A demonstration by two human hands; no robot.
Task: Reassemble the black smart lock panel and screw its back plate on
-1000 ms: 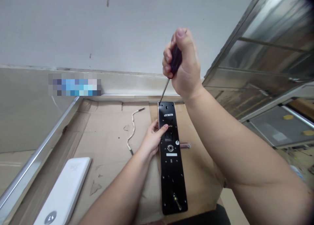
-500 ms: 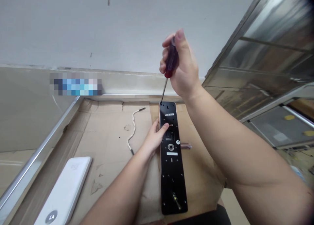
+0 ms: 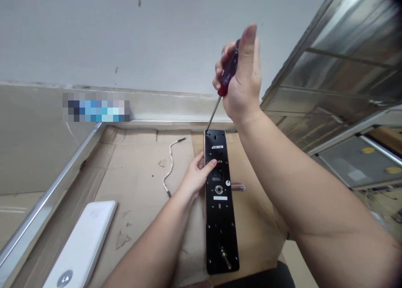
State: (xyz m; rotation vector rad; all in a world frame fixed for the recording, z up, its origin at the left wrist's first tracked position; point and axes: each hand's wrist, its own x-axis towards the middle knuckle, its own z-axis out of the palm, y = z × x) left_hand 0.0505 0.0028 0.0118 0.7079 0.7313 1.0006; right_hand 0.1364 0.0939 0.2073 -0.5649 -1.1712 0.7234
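A long black door lock panel lies back face up on the cardboard, with screw points, a square hole and small labels on it. From its right edge juts a pinkish metal handle. My left hand grips the panel's left edge, thumb over the top face. In my right hand is a screwdriver with a dark red handle, the fingers curled round it and the thumb pointing up. Its slanting shaft meets the panel's upper left corner; the screw under the tip is too small to make out.
Left of the panel lies a white braided cable with dark ends. A white slab-like device with a round grey spot sits at the lower left. Metal edging borders the cardboard at the back, below a pale wall.
My right hand has shifted up and to the right, tilting the screwdriver further over while its tip stays at the corner. My left hand and the door lock panel have hardly moved.
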